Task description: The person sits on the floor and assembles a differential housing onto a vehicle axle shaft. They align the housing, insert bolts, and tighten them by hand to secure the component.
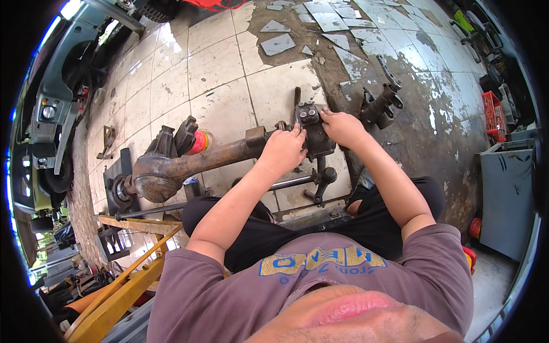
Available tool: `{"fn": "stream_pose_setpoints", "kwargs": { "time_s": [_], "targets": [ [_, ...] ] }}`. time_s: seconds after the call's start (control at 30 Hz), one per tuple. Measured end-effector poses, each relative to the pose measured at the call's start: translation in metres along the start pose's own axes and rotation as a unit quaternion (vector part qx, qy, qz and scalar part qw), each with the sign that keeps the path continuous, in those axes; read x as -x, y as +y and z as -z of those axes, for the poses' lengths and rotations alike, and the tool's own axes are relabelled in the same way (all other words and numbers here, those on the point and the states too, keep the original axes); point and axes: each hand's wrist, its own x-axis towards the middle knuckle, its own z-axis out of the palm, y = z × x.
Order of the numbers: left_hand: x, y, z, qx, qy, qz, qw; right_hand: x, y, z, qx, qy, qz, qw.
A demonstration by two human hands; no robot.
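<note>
A large rusty vehicle axle housing (pixel 217 157) lies across the tiled floor in front of me, its round differential bulge to the left. At its right end sits a dark steering knuckle (pixel 321 137) with a bolted cap (pixel 309 112) on top. My left hand (pixel 284 150) grips the knuckle's left side, fingertips on its face. From the right, my right hand (pixel 343 128) holds its upper edge with bent fingers; part of the grip is hidden. A steering rod (pixel 286 183) runs below, near a dark arm with a rounded end (pixel 327 175).
A dark metal cylinder part (pixel 377 108) stands right of my right hand. Broken tiles (pixel 278 44) lie beyond. Behind the axle is a red-and-yellow round tin (pixel 200 142). Yellow beams (pixel 123 297) stand at lower left, a grey cabinet (pixel 506 197) at right, and a vehicle (pixel 54 108) far left.
</note>
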Motion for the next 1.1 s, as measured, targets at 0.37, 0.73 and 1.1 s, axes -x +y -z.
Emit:
{"fn": "stream_pose_setpoints", "kwargs": {
  "time_s": [0.37, 0.73, 1.1],
  "targets": [
    [-0.001, 0.001, -0.002, -0.001, 0.012, -0.003, 1.000, 0.001, 0.006, 0.000, 0.028, 0.005, 0.014, 0.999],
    [0.002, -0.004, -0.007, -0.004, 0.009, 0.002, 1.000, 0.000, -0.010, 0.026, 0.038, -0.066, 0.028, 0.997],
    [0.001, -0.002, -0.003, -0.009, 0.011, -0.005, 1.000, 0.002, 0.001, 0.001, 0.001, 0.004, 0.011, 1.000]
  ]
}}
